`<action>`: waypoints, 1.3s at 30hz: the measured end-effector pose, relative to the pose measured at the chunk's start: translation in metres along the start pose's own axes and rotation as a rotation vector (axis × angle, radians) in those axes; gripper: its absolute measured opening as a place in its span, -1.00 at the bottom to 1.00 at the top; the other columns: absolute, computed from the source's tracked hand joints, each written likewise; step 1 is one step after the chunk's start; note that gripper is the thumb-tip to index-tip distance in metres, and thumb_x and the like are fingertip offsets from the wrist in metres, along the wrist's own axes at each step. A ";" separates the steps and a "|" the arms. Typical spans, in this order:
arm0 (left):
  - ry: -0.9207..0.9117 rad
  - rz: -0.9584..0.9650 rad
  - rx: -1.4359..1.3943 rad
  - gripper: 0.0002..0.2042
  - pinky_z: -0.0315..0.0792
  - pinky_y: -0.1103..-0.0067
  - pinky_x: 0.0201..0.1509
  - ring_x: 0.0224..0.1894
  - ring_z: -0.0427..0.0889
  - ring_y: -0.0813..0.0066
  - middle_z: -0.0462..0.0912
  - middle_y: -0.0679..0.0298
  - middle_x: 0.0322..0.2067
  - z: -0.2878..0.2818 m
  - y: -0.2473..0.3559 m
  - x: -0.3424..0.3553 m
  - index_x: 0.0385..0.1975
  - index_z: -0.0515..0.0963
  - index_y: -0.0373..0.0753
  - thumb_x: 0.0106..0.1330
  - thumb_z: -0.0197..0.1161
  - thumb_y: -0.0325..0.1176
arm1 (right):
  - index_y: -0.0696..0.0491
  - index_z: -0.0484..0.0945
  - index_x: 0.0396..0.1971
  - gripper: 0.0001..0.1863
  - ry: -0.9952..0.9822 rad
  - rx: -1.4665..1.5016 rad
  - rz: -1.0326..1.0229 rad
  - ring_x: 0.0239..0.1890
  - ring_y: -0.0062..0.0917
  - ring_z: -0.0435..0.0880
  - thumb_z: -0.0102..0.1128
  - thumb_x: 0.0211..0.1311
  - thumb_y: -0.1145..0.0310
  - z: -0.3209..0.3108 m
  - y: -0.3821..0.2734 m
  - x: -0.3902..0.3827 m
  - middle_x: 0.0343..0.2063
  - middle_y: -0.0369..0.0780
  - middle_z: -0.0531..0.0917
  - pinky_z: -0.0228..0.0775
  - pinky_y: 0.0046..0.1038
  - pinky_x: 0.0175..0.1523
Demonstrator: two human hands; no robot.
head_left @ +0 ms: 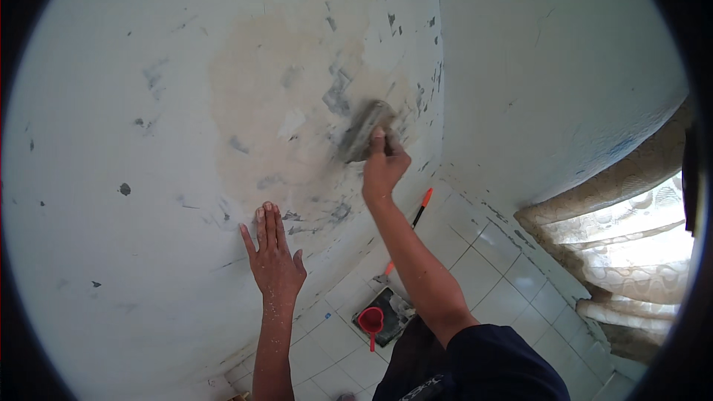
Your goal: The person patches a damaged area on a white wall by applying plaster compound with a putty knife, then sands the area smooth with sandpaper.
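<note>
In front of me stands a white wall (174, 156) with a beige patch (252, 82), grey filler smears and small dark chips. My right hand (386, 163) grips a grey, flat, roughly rectangular trowel (362, 134), held tilted against the right part of the patch. Motion blurs the trowel, and the fingers partly cover it. My left hand (276, 256) rests on the wall below the patch, palm toward it, its fingers stretched out and holding nothing.
On the tiled floor (486, 275) below lies a black tray (386, 338) with grey paste, a red dipper (371, 319) on it. A long orange-and-black tool (421, 212) is partly behind my right forearm. A patterned curtain (624, 241) hangs over a bright window at right.
</note>
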State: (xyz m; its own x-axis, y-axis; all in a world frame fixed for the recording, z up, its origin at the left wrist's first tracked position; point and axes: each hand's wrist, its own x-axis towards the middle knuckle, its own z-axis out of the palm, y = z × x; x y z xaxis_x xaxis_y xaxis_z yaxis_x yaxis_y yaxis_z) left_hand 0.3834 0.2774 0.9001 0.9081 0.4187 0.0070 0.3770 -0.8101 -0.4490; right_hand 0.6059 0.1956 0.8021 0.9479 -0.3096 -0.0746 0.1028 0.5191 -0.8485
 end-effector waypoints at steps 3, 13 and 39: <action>-0.024 0.013 0.031 0.06 -0.39 0.11 0.69 0.65 -0.19 0.36 -0.15 0.23 0.62 -0.005 0.003 0.001 0.58 -0.09 -0.27 0.21 0.42 0.02 | 0.41 0.62 -0.07 -0.68 -0.110 -0.062 -0.149 -0.27 -0.71 0.54 0.28 0.44 0.40 0.022 -0.037 -0.022 -0.34 -0.30 0.67 0.40 -0.62 -0.16; 0.034 0.016 -0.017 0.06 -0.43 0.07 0.68 0.65 -0.24 0.24 -0.19 0.12 0.62 0.003 0.004 0.001 0.57 -0.12 -0.34 0.19 0.41 -0.06 | 0.35 0.61 0.03 -0.68 -0.030 0.048 0.228 -0.20 -0.67 0.59 0.21 0.50 0.38 -0.117 0.066 0.009 -0.21 -0.23 0.70 0.46 -0.55 -0.04; 0.066 0.077 0.026 0.06 -0.40 0.10 0.69 0.64 -0.15 0.36 -0.09 0.20 0.60 -0.002 -0.005 -0.001 0.58 -0.11 -0.27 0.19 0.45 -0.10 | 0.39 0.63 -0.06 -0.67 -0.230 -0.003 -0.008 -0.29 -0.64 0.60 0.34 0.40 0.38 0.032 -0.062 -0.102 -0.35 -0.23 0.71 0.47 -0.57 -0.12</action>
State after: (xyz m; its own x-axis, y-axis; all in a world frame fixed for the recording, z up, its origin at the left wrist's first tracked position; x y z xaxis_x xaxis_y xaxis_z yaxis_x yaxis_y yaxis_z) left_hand 0.3813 0.2804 0.9042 0.9444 0.3274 0.0302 0.3020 -0.8274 -0.4735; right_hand 0.5129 0.2206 0.8789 0.9909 -0.1241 0.0529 0.1099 0.5148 -0.8502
